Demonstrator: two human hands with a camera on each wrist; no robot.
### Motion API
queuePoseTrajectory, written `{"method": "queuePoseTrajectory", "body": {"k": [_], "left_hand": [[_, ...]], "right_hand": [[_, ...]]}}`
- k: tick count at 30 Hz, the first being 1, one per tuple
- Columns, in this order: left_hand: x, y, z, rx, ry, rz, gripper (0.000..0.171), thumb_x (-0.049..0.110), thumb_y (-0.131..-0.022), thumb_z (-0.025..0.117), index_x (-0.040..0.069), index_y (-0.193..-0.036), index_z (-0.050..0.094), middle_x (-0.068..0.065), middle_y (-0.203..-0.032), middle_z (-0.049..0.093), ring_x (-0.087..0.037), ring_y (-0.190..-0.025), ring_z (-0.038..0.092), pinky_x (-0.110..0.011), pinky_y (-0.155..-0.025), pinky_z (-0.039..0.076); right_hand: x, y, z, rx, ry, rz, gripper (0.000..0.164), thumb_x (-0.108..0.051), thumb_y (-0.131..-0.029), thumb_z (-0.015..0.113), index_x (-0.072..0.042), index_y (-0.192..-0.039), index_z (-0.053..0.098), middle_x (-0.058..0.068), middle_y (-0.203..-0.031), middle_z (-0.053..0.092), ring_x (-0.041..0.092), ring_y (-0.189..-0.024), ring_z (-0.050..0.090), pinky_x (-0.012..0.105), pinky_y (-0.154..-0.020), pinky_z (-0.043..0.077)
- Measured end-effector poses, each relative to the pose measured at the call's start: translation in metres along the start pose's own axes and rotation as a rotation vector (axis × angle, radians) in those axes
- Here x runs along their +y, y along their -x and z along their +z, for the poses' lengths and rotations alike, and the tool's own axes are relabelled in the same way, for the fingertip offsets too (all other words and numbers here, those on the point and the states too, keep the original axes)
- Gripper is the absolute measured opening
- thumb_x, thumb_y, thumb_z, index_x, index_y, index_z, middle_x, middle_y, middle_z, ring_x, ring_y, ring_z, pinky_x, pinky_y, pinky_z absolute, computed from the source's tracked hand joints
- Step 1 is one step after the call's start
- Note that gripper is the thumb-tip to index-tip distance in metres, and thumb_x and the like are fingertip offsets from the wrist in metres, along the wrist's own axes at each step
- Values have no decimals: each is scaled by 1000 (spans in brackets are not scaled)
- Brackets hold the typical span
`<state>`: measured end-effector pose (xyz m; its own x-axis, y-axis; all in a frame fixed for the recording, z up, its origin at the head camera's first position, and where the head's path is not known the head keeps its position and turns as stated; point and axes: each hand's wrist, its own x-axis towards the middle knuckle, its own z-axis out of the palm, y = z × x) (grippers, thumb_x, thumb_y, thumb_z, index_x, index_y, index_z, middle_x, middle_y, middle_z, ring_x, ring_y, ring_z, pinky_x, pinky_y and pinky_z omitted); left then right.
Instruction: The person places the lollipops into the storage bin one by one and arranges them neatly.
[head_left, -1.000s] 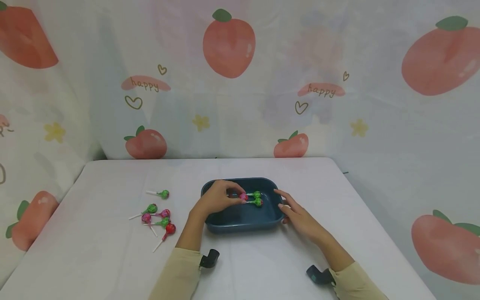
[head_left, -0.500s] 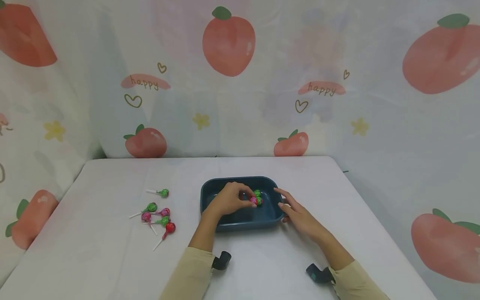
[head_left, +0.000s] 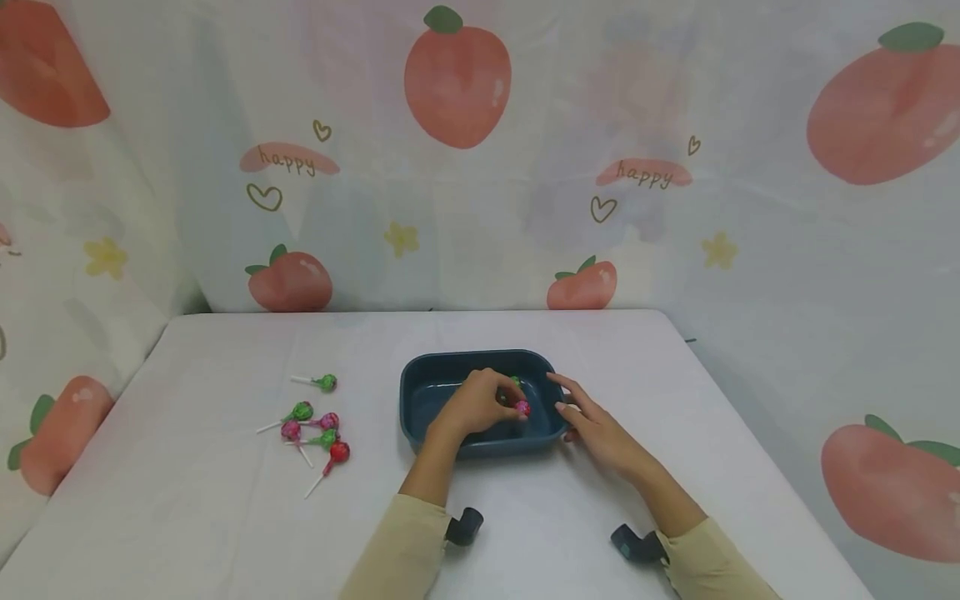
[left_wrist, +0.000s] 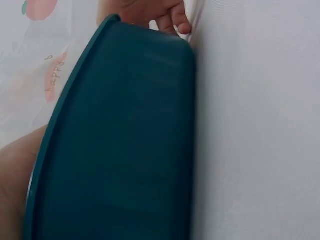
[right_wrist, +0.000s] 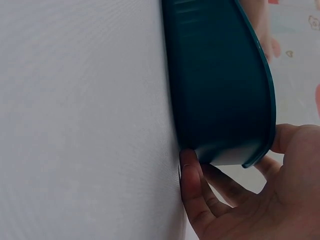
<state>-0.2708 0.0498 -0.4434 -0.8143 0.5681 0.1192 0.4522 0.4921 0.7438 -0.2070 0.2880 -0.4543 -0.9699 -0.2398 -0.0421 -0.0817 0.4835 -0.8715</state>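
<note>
A dark blue-green tray point(head_left: 424, 417) with a raised rim stands on the white table. My left hand point(head_left: 480, 403) reaches down into it and pinches a pink lollipop point(head_left: 522, 407) between thumb and fingers; its stick is hidden by the hand. Just behind those fingers a green lollipop point(head_left: 515, 381) lies in the tray, mostly covered. At the tray's right end my right hand point(head_left: 600, 427) holds the rim and outer wall. The right wrist view has its fingers point(right_wrist: 192, 182) low against the end wall, close to the table.
Left of the tray, several lollipops lie loosely grouped, among them a red lollipop point(head_left: 340, 452) and a pink lollipop point(head_left: 291, 430). One green lollipop point(head_left: 326, 382) lies apart, farther back. A printed cloth point(head_left: 480, 217) hangs behind the table.
My left hand has moved right and slightly nearer inside the tray, carrying the pink lollipop toward the right end. The right hand has stayed at the tray's end.
</note>
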Motion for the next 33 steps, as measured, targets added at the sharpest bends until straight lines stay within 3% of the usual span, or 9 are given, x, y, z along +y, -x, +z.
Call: {"method": "queuePoseTrajectory", "body": {"k": [12,33], "left_hand": [[-4,-8,7,3,-81,-60,23,16,-83,89,12,-104,82,5,-91,75,-8,-84,66,-30,-82,56],[-2,-4,6,21,-114,-70,19,6,-83,88,12,-99,82,6,-88,72,-9,-85,65,-33,-82,55]], "right_hand": [[2,-2,-1,2,10,-2,50,-32,-113,45,-28,-161,32,24,-144,49,28,-89,63,44,-88,49],[1,-1,1,15,48,8,49,-35,-113,44,-31,-161,33,23,-143,49,26,-87,62,44,-88,44]]}}
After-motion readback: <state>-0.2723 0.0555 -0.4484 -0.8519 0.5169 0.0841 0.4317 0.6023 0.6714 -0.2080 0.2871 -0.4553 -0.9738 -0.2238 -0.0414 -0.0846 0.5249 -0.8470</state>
